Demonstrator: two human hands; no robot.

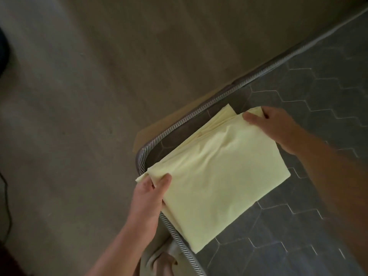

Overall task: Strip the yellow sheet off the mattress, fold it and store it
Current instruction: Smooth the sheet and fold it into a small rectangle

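Yellow sheet (217, 176) is already off and folded to a compact rectangle, lying on the bare grey mattress (310, 120) right at its corner, one edge hanging a bit over the striped piping (179, 126). Left hand (149, 194) pinches the near-left corner, thumb on top, fingers curled under. Right hand (272, 124) grips the far corner, fingers curled over the bunched edge, thumb on top.

Looks like the step now is lifting the bundle to store it, or maybe one last fold – can't say which for sure. To do it well: keep both grips on all layers, esp the far end where the layers (223, 116) fan out loose & uneven. Square that end w/ the right hand first, then lift level so nothing slides open. If folding again, bring corner to corner – smooth the top crease before carrying over the wood floor (99, 96)
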